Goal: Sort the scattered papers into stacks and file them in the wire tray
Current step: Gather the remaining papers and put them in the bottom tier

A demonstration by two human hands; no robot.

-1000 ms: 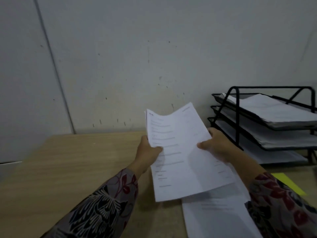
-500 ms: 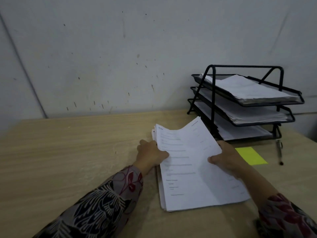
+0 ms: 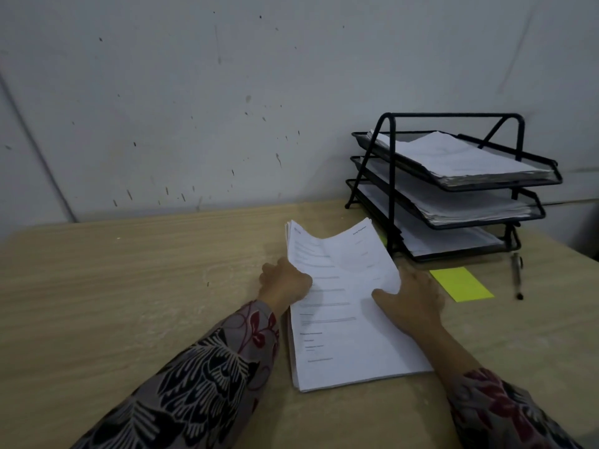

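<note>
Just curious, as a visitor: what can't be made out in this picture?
Head view:
- Too small and blurred: the print on the paper stack.
- Hidden: papers in the bottom tier of the wire tray, largely covered by the upper tiers.
- Blurred: the pen, details unclear.

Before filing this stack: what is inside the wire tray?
All three tiers of the wire tray hold white papers. The top pile shows fully; upper tiers cover most of both lower piles.

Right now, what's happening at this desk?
A person holds a stack of papers on the wooden desk: the left hand grips its left edge, the right hand its right edge, the far end lifted. The three-tier wire tray at right holds paper on every tier. A yellow note and a pen lie near it.
</note>
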